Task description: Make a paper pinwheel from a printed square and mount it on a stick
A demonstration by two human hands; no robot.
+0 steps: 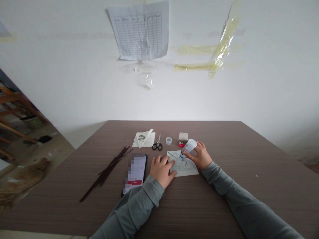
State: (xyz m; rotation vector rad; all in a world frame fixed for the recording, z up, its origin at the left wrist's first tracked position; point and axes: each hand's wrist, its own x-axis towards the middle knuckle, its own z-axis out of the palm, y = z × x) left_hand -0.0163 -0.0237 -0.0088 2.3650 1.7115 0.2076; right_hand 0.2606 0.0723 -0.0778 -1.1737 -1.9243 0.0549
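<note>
The table (214, 139) carries a printed paper sheet (186, 167), positioned centrally. The left hand (161, 171) lies open and flat on the sheet's left edge, just beside a phone (134, 174). The right hand (200, 155) grasps a tilted glue stick (189, 146) above the sheet.

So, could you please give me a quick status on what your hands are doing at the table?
Left hand resting on edge of folded printed sheet. Right hand holding white plastic tube, tip down at the sheet. Smartphone beside left hand.
</note>
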